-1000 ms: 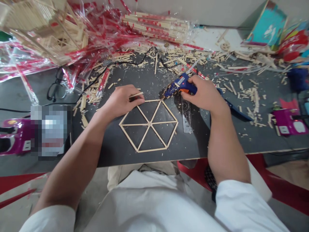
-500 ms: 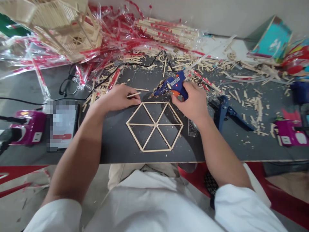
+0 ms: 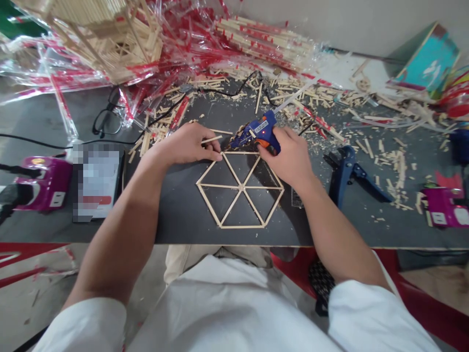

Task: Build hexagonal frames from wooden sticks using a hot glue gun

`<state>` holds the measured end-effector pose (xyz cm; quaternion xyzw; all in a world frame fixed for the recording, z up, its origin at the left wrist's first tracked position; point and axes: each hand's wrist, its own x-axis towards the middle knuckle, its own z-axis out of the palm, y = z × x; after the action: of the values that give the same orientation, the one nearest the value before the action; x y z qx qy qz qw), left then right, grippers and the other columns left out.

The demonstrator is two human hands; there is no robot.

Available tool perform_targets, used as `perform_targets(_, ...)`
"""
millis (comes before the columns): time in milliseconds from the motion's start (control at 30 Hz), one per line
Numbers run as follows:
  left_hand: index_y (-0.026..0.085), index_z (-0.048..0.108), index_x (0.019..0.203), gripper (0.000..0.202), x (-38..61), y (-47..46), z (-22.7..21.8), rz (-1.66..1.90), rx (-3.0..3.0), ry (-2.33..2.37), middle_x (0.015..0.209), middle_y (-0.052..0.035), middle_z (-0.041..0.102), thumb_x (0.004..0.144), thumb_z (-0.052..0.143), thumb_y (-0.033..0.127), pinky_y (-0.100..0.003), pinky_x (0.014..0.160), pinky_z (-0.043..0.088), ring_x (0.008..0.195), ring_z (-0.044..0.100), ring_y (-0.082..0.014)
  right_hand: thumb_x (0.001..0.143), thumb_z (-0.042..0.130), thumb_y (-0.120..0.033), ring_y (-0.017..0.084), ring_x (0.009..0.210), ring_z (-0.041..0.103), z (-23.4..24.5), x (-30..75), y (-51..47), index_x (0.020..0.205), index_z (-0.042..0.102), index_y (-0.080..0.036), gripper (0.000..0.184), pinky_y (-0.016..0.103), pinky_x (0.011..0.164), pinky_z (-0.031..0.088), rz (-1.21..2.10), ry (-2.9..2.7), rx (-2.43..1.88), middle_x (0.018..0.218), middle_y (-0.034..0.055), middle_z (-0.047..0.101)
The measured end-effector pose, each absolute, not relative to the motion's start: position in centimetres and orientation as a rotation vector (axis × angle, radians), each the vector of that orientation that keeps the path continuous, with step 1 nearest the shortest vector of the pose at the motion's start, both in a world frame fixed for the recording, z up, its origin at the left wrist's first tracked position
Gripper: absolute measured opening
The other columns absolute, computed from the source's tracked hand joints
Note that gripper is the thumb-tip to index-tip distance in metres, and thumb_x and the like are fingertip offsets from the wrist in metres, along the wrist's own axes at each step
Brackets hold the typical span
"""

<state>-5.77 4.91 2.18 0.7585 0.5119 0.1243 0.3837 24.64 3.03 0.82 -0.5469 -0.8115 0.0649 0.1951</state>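
My left hand (image 3: 186,144) pinches a short wooden stick (image 3: 211,140), its fingertips at the upper left corner of a flat hexagonal frame of wooden sticks (image 3: 240,188) with spokes meeting at the centre. My right hand (image 3: 289,156) grips a blue and orange hot glue gun (image 3: 254,133), and a long glue stick (image 3: 289,100) pokes out of its rear. The gun's nozzle points left, just above the frame's top edge. The heel of my right hand partly covers the frame's upper right side.
The frame lies on a dark tabletop (image 3: 176,215) strewn with stick pieces. Red-printed plastic wrap (image 3: 176,54) and a stick model (image 3: 102,34) fill the back left. Glasses (image 3: 108,117), a blue hand tool (image 3: 346,176) and magenta power sockets (image 3: 46,183) lie nearby.
Since a second ago, my right hand and the glue gun have moved left toward the frame's top edge. My left hand still holds the stick, and the view has drifted slightly.
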Motion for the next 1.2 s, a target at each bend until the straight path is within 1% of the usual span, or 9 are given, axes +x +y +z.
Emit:
perform_targets(267, 0.024, 0.086, 0.091, 0.032, -5.59, 4.90, 2.17, 0.327, 1.932, 1.332, 0.079, 0.0012, 0.079, 0.076, 0.087, 0.053, -0.027, 0.067, 0.046, 0.071, 0.068, -0.0158, 0.096, 0.064, -0.039, 0.036, 0.098, 0.069, 0.47, 24.73, 3.33, 0.120, 0.066, -0.024, 0.028, 0.053, 0.089, 0.059, 0.201, -2.286, -1.549, 0.111, 0.0148, 0.071)
perform_targets(433, 0.024, 0.086, 0.091, 0.030, -5.69, 5.00, 1.82, 0.326, 1.915, 1.332, 0.080, 0.0002, 0.078, 0.076, 0.088, 0.050, -0.028, 0.067, 0.046, 0.072, 0.069, -0.0161, 0.095, 0.065, -0.038, 0.035, 0.096, 0.069, 0.21, 24.63, 3.54, 0.113, 0.066, -0.024, 0.023, 0.052, 0.088, 0.059, 0.199, -2.272, -1.541, 0.106, 0.0133, 0.072)
perform_targets(700, 0.025, 0.086, 0.090, 0.026, -5.74, 5.02, 1.62, 0.338, 1.898, 1.332, 0.079, 0.0008, 0.078, 0.075, 0.089, 0.047, -0.029, 0.068, 0.046, 0.071, 0.067, -0.0161, 0.096, 0.066, -0.040, 0.036, 0.098, 0.070, 0.36, 24.59, 3.58, 0.115, 0.068, -0.024, 0.025, 0.052, 0.087, 0.058, 0.242, -2.280, -1.565, 0.108, 0.0143, 0.073)
perform_targets(967, 0.025, 0.086, 0.089, 0.029, -5.84, 5.03, 1.48, 0.350, 1.929, 1.309, 0.078, 0.0006, 0.078, 0.077, 0.088, 0.050, -0.029, 0.068, 0.045, 0.071, 0.067, -0.0154, 0.097, 0.065, -0.040, 0.037, 0.099, 0.069, 0.30, 24.57, 3.49, 0.120, 0.067, -0.025, 0.027, 0.053, 0.090, 0.057, 0.254, -2.291, -1.570, 0.109, 0.0136, 0.072)
perform_targets(1200, 0.025, 0.086, 0.088, 0.029, -5.66, 4.97, 1.84, 0.338, 1.920, 1.336, 0.078, 0.0017, 0.078, 0.074, 0.087, 0.051, -0.028, 0.067, 0.046, 0.071, 0.068, -0.0151, 0.096, 0.064, -0.037, 0.036, 0.097, 0.069, 0.54, 24.49, 3.47, 0.116, 0.066, -0.024, 0.024, 0.052, 0.089, 0.057, 0.271, -2.292, -1.574, 0.109, 0.0140, 0.072)
